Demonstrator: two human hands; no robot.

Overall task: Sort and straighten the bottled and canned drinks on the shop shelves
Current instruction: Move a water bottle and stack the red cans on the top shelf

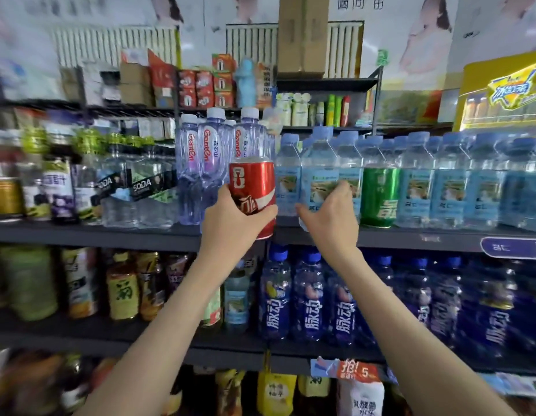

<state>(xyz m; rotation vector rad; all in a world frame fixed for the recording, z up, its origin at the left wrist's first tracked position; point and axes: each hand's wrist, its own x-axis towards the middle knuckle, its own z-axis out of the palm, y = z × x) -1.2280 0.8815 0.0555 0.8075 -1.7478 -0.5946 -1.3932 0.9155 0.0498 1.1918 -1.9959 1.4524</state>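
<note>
My left hand (230, 219) grips a red cola can (252, 184), held upright in front of the shelf edge (110, 234), just right of the clear purple-tinted water bottles (206, 157). My right hand (331, 217) grips a pale blue water bottle (319, 172) standing in the row of matching bottles (446, 178). A green soda can (379, 196) stands among those bottles, directly right of my right hand.
Soda-water packs (140, 187) and mixed bottles fill the shelf's left part. One shelf lower stand tea bottles (122, 292) and dark blue drink bottles (308, 295). Boxes (302, 34) and small goods sit on the top shelves. A yellow display (503, 91) stands at right.
</note>
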